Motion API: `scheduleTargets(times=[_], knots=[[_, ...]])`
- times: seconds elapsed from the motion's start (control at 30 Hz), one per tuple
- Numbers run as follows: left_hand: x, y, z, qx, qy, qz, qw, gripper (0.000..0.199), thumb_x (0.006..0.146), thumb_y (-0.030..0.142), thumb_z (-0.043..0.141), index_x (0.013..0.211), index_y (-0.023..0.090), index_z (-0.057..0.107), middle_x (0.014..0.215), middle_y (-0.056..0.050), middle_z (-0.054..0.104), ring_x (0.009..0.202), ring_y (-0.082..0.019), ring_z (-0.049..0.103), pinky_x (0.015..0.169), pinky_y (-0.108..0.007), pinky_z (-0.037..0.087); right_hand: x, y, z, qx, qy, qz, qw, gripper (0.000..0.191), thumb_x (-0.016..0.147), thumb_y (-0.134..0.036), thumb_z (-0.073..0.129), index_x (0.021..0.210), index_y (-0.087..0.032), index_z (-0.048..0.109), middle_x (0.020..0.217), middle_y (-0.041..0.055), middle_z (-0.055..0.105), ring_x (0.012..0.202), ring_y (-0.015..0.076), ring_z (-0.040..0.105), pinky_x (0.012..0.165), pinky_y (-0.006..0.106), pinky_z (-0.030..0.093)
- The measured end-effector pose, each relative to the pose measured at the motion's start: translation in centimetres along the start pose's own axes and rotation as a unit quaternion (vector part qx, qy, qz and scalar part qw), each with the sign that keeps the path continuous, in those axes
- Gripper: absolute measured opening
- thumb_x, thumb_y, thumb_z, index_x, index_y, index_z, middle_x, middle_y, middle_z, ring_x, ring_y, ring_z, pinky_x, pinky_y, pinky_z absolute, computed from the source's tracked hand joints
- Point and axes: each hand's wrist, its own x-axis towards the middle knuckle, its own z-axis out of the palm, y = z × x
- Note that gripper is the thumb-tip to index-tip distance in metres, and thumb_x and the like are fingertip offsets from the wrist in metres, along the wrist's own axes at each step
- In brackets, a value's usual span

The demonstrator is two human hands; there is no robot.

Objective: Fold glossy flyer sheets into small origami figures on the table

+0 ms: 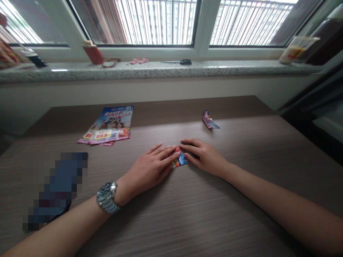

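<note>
A small folded piece of printed paper (181,160), red and blue, lies flat on the table between my hands. My left hand (152,162), with a metal watch (107,194) on its wrist, rests palm down with its fingers stretched over the paper's left part, hiding that side. From the right, my right hand (205,155) reaches the paper's right edge; its fingers are extended and slightly apart, the tips at or touching the edge. Beyond my right hand stands a small folded paper shape (209,120) with printed colours.
Several glossy flyers (112,125) are stacked at the back left of the brown table (171,221). A blurred-out dark blue object (60,187) lies near my left forearm. Scissors (182,62), a red container (93,53) and a plastic cup (297,50) sit on the stone sill (150,72).
</note>
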Motion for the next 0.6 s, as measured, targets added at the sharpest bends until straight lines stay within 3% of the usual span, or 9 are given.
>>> scheduleTargets(times=[0.2, 0.43, 0.6], knots=[[-0.20, -0.25, 0.15, -0.027, 0.008, -0.003, 1.000, 0.053, 0.104, 0.024, 0.051, 0.155, 0.028, 0.043, 0.156, -0.009, 0.051, 0.139, -0.026, 0.054, 0.121, -0.050, 0.040, -0.03, 0.00, 0.07, 0.020, 0.020, 0.001, 1.000, 0.029, 0.102, -0.026, 0.057, 0.126, -0.020, 0.072, 0.131, 0.0149, 0.068, 0.122, 0.0268, 0.066, 0.105, 0.048, 0.056], [-0.26, -0.46, 0.53, -0.026, 0.000, 0.002, 1.000, 0.048, 0.105, 0.026, 0.050, 0.153, 0.027, 0.047, 0.156, -0.009, 0.051, 0.141, -0.029, 0.051, 0.118, -0.052, 0.042, 0.13, 0.01, -0.02, 0.011, 0.009, -0.025, 1.000, 0.030, 0.101, -0.024, 0.058, 0.127, -0.017, 0.070, 0.132, 0.0171, 0.067, 0.122, 0.0286, 0.064, 0.104, 0.050, 0.055], [-0.20, -0.47, 0.52, -0.031, 0.004, 0.001, 1.000, 0.049, 0.105, 0.026, 0.049, 0.154, 0.027, 0.046, 0.155, -0.009, 0.051, 0.140, -0.028, 0.051, 0.117, -0.051, 0.043, 0.18, -0.04, 0.05, 0.011, 0.014, -0.006, 1.000, 0.029, 0.101, -0.025, 0.058, 0.125, -0.016, 0.071, 0.131, 0.0176, 0.068, 0.121, 0.0283, 0.065, 0.104, 0.049, 0.056]])
